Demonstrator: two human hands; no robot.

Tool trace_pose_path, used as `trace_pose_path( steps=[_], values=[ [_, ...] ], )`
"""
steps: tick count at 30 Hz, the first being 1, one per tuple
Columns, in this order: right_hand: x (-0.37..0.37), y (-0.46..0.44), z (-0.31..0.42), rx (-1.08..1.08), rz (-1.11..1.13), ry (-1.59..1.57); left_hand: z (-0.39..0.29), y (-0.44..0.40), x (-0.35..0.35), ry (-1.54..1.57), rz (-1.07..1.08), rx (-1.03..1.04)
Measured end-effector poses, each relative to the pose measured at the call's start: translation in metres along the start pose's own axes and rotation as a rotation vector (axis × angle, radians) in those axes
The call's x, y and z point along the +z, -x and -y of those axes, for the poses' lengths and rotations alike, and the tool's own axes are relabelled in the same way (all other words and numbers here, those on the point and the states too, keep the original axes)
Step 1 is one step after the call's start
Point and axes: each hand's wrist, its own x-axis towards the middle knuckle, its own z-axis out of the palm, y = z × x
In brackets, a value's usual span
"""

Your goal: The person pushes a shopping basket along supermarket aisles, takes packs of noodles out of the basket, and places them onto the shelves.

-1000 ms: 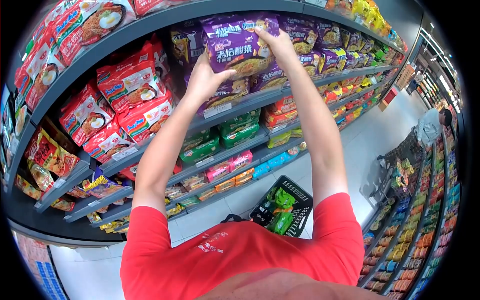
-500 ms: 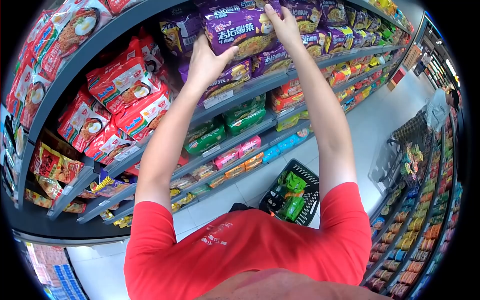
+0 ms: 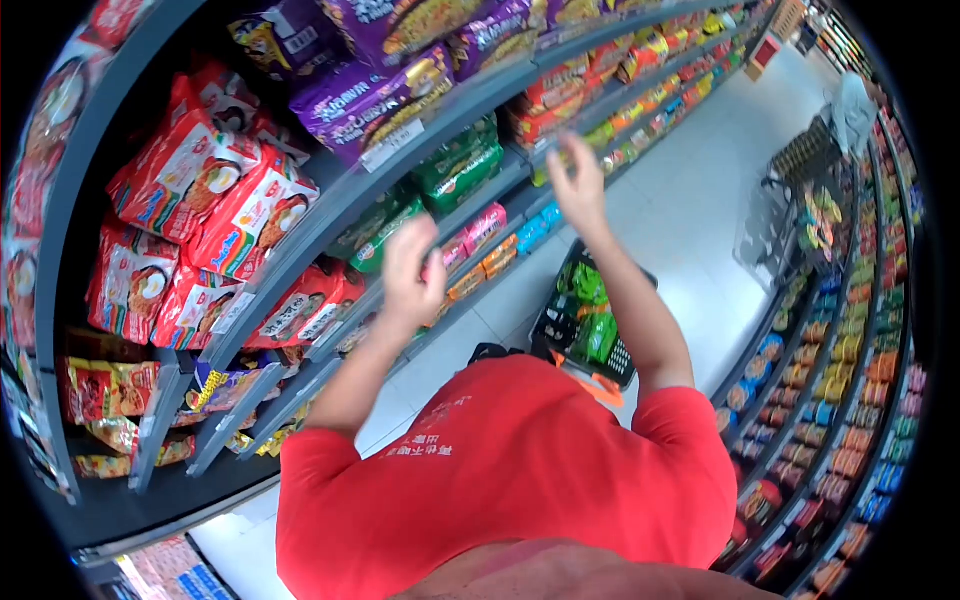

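Observation:
My left hand [image 3: 410, 270] hangs in the air before the lower shelves, its fingers apart and holding nothing, near the green noodle packs [image 3: 380, 225]. Higher and to the right, my right hand [image 3: 577, 185] is also empty, its fingers spread and a little blurred. Purple noodle packs [image 3: 375, 100] lie on the shelf above my hands, behind a price tag. Another large purple pack [image 3: 405, 25] rests on top of them, cut off by the upper edge of the view.
Red noodle packs [image 3: 180, 165] fill the shelf at left. A black basket [image 3: 622, 362] with green packs stands on the floor by my body. A shopping cart [image 3: 805, 160] and a person's grey clothing [image 3: 853, 112] are at the right, beside another stocked shelf [image 3: 850, 400].
Both hands have let go of the large purple pack and moved down, away from the shelf. The view has turned, so the shelves appear higher and more to the left.

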Motion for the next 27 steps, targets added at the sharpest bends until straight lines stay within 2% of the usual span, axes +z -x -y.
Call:
trace_pose_path(
  steps=[2, 3, 4, 5, 6, 8, 10, 11, 12, 13, 14, 16, 18, 19, 21, 23, 24, 26, 27],
  values=[
    [-0.024, 0.110, -0.056, 0.333, 0.316, 0.165, 0.025, 0.099, 0.027, 0.022, 0.376, -0.354],
    [-0.042, 0.168, -0.070, 0.431, 0.390, 0.229, 0.050, 0.157, 0.037, 0.149, 0.557, -0.486],
    [-0.063, 0.217, -0.077, 0.529, 0.463, 0.296, 0.072, 0.219, 0.044, 0.287, 0.636, -0.713],
    [-0.087, 0.261, -0.077, 0.588, 0.584, 0.370, 0.077, 0.255, 0.043, 0.232, 0.722, -0.839],
    [-0.109, 0.299, -0.068, 0.651, 0.712, 0.436, 0.095, 0.313, 0.046, 0.211, 0.677, -0.820],
    [-0.144, 0.366, -0.051, 0.762, 0.778, 0.464, 0.129, 0.403, 0.048, 0.167, 0.817, -1.017],
    [-0.166, 0.389, -0.017, 0.994, 0.954, 0.520, 0.159, 0.456, 0.038, 0.042, 1.303, -0.924],
    [-0.173, 0.411, -0.021, 0.827, 1.005, 0.606, 0.154, 0.448, 0.030, 0.063, 1.443, -0.931],
    [-0.176, 0.426, -0.020, 0.597, 0.804, 0.606, 0.151, 0.436, 0.028, 0.082, 1.574, -0.933],
    [-0.178, 0.422, -0.015, 0.666, 0.841, 0.607, 0.165, 0.444, 0.043, 0.006, 1.773, -0.861],
    [-0.177, 0.415, -0.012, 0.731, 0.876, 0.604, 0.176, 0.454, 0.053, 0.030, 1.772, -0.683],
    [-0.175, 0.429, -0.025, 0.750, 0.883, 0.638, 0.177, 0.417, 0.081, 0.006, 1.761, -0.585],
    [-0.173, 0.439, -0.041, 0.745, 0.969, 0.766, 0.204, 0.414, 0.124, -0.060, 1.717, -0.072],
    [-0.170, 0.434, -0.039, 0.817, 0.990, 0.800, 0.188, 0.370, 0.137, -0.071, 1.686, -0.330],
    [-0.164, 0.418, -0.038, 0.922, 1.080, 0.856, 0.177, 0.325, 0.166, -0.020, 1.489, -0.568],
    [-0.164, 0.410, -0.039, 0.912, 1.111, 0.846, 0.143, 0.274, 0.185, 0.112, 1.200, -0.667],
    [-0.163, 0.408, -0.039, 0.907, 1.123, 0.839, 0.126, 0.254, 0.194, 0.172, 1.122, -0.683],
    [-0.162, 0.405, -0.038, 0.892, 1.113, 0.846, 0.099, 0.238, 0.212, 0.211, 1.046, -0.645],
    [-0.163, 0.403, -0.041, 0.882, 1.109, 0.851, 0.081, 0.231, 0.216, 0.245, 1.100, -0.612]
  ],
)
